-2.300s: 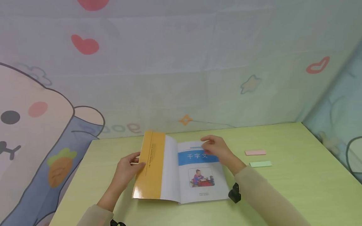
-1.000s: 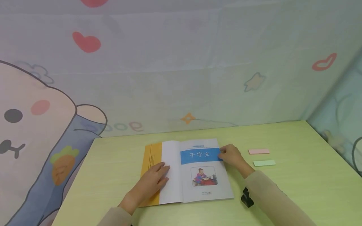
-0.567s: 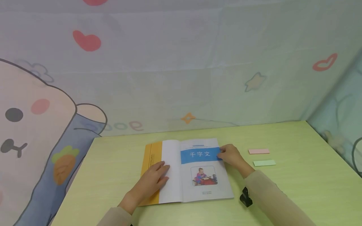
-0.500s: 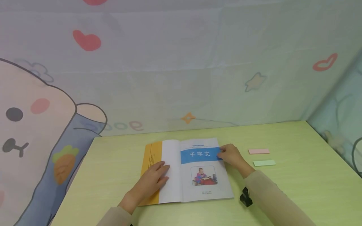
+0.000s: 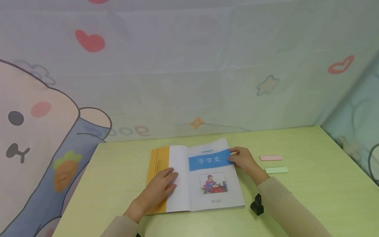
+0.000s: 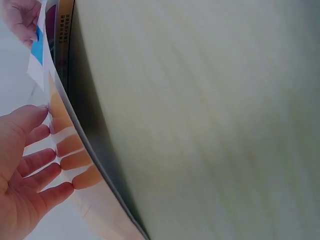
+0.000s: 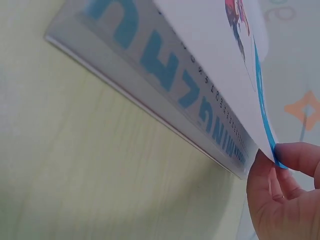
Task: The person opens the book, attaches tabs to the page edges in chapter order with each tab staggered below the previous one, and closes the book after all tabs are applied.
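An open book (image 5: 213, 200) lies on the table, its white title page with a blue band and a picture on the right. My left hand (image 5: 160, 187) rests with spread, fairly straight fingers on the inside of the front cover and its yellow flap (image 5: 158, 158). In the left wrist view, the fingertips (image 6: 65, 187) touch the cover's glossy inner side. My right hand (image 5: 244, 159) pinches the title page's right edge between thumb and fingers. That page lifts off the pages below, and large blue lettering (image 7: 165, 65) shows under it in the right wrist view.
To the right of the book lie a pink strip (image 5: 270, 158) and a pale green strip (image 5: 276, 170). The light green table (image 5: 314, 197) ends at the back against a printed cloth (image 5: 177, 82). A black wrist device (image 5: 257, 204) sits at my right sleeve.
My left hand has moved from the cover's outer edge to rest on its inside. The right hand has shifted to the title page's edge, and the page's upper corner has risen.
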Demonstrator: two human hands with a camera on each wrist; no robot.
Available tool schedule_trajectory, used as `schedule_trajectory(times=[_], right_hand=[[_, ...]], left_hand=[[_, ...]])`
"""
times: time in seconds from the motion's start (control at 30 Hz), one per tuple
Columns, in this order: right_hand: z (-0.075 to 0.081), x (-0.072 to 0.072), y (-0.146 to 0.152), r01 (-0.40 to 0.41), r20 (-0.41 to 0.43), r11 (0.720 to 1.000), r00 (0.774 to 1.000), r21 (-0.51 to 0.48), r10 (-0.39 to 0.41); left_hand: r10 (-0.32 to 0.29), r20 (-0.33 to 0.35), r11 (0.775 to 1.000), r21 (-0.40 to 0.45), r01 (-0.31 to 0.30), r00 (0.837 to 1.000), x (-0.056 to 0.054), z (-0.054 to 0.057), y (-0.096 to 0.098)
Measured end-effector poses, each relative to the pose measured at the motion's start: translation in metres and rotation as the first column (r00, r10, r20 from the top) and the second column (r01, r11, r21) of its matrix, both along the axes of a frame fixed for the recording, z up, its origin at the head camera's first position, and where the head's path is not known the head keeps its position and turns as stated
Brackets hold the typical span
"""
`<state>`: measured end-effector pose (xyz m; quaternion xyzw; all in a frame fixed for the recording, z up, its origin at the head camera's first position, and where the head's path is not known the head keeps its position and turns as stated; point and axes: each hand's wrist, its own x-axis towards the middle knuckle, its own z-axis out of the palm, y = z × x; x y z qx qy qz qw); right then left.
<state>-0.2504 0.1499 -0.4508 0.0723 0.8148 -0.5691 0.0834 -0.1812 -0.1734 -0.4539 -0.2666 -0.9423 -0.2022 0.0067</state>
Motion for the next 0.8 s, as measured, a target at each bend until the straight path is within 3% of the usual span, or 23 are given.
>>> schedule_trajectory(times=[0.3, 0.57, 0.8], right_hand=[[0.003, -0.002, 0.003, -0.029, 0.003, 0.999, 1.000, -0.032, 0.029], [0.009, -0.004, 0.006, -0.053, 0.041, 0.994, 0.998, -0.091, 0.057], [0.017, -0.004, 0.009, -0.172, 0.066, 0.955, 0.979, -0.242, 0.193]], left_hand=[[-0.025, 0.035, 0.998, 0.050, 0.023, 0.999, -0.002, 0.007, 0.003], [-0.041, 0.004, 0.997, 0.066, 0.040, 0.999, -0.002, 0.011, 0.004], [-0.023, 0.005, 0.999, 0.049, 0.022, 1.000, -0.002, 0.012, 0.005]])
